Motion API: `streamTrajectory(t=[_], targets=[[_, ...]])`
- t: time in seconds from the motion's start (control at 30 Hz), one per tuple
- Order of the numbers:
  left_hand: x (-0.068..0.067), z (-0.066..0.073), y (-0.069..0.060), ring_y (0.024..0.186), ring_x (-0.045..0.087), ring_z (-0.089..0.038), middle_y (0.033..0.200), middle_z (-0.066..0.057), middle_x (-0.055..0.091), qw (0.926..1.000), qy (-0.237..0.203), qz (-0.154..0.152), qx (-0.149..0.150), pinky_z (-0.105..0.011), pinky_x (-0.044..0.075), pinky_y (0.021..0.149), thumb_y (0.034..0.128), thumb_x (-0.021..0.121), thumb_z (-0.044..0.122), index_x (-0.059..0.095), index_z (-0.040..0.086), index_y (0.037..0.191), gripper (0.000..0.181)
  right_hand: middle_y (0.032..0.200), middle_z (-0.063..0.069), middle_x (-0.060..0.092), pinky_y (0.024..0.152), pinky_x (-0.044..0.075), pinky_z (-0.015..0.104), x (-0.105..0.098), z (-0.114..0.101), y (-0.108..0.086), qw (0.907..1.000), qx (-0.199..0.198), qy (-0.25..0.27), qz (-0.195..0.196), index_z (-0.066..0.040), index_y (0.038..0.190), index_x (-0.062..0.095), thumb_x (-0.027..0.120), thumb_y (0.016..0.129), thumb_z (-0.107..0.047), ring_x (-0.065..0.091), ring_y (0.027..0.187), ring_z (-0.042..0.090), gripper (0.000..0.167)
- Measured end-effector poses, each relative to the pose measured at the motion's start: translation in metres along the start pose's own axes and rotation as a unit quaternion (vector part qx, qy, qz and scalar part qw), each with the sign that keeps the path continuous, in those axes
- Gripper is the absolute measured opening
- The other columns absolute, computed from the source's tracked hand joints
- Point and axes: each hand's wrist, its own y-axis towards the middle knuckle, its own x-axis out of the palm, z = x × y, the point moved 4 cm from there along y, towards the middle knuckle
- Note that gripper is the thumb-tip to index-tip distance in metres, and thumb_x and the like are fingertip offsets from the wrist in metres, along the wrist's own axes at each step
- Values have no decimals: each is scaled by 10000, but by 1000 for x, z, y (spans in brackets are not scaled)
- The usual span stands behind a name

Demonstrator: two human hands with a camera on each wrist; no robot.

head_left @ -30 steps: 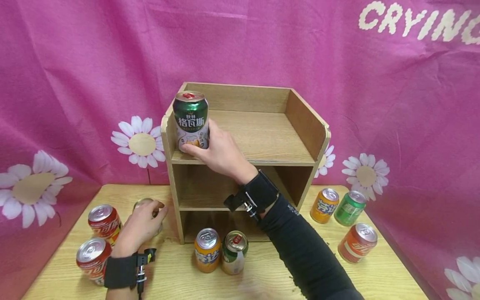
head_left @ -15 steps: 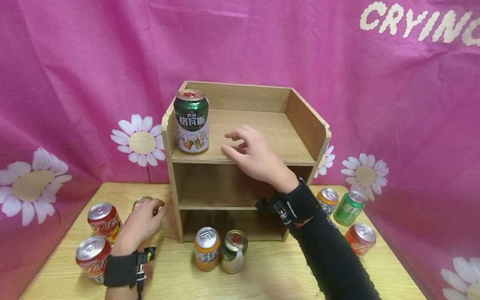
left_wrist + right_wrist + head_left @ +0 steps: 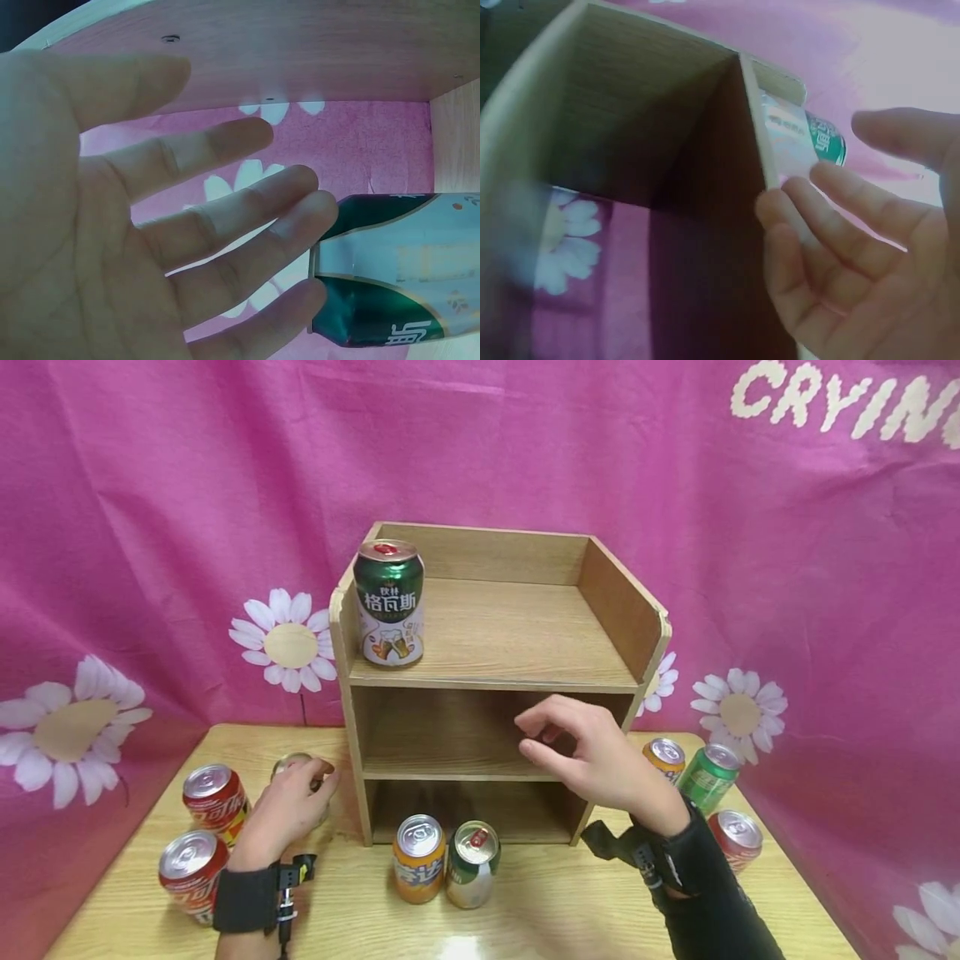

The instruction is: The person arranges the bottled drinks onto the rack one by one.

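A green-and-white drink can (image 3: 390, 610) stands upright at the left end of the top deck of a wooden shelf (image 3: 495, 683). My right hand (image 3: 592, 756) hovers in front of the shelf's right side, fingers loosely bent and holding nothing. In the right wrist view, the same can (image 3: 791, 135) shows past the fingers, apart from them. On the left, my left hand (image 3: 288, 814) is over another can (image 3: 291, 762), covering most of it. The left wrist view has those fingers extended, with fingertips at the top end of this green-and-white can (image 3: 390, 270); contact is hard to judge.
Two red cans (image 3: 216, 802) (image 3: 193, 872) stand left of my left hand. An orange can (image 3: 418, 860) and a green-and-white can (image 3: 472, 864) stand before the shelf. To the right are orange (image 3: 666, 756), green (image 3: 708, 775) and red (image 3: 737, 837) cans, partly behind my right arm.
My right hand has let go of the can on the top deck and moved right and down, away from it. The left hand stays in place.
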Motion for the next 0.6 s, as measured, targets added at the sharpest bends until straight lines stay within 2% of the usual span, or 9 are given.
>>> streamTrajectory(t=[0.27, 0.4, 0.5, 0.6], targets=[[3, 1, -1, 976, 569, -354, 1026, -187, 613, 10000, 15, -65, -20, -516, 448, 803, 955, 527, 195, 639, -2, 1058, 249, 930, -51, 650, 676, 527, 281, 21, 31, -59, 9926, 1055, 488, -344, -99, 997, 662, 689, 860, -77, 604, 789, 80, 142], [2, 1, -1, 972, 576, -349, 1042, -184, 610, 9998, 45, -150, -125, -516, 456, 790, 957, 523, 212, 634, -1, 1075, 268, 918, -72, 657, 656, 511, 270, 34, 48, -81, 9849, 1612, 491, -407, -132, 996, 669, 684, 876, -142, 608, 779, 70, 122], [2, 2, -2, 950, 593, -355, 1063, -188, 598, 9992, 210, -294, -150, -521, 468, 777, 956, 520, 226, 631, -3, 1083, 284, 915, -76, 655, 650, 500, 272, 43, 60, -96, 9774, 1949, 543, -615, -128, 1020, 665, 663, 896, -186, 608, 797, 76, 137], [8, 4, -5, 883, 610, -326, 1028, -181, 596, 9985, 427, -348, 36, -498, 487, 732, 946, 532, 216, 640, -3, 1058, 268, 906, -82, 646, 658, 494, 266, 50, 70, -109, 9703, 2163, 557, -933, -110, 1039, 655, 633, 918, -210, 602, 809, 74, 159]])
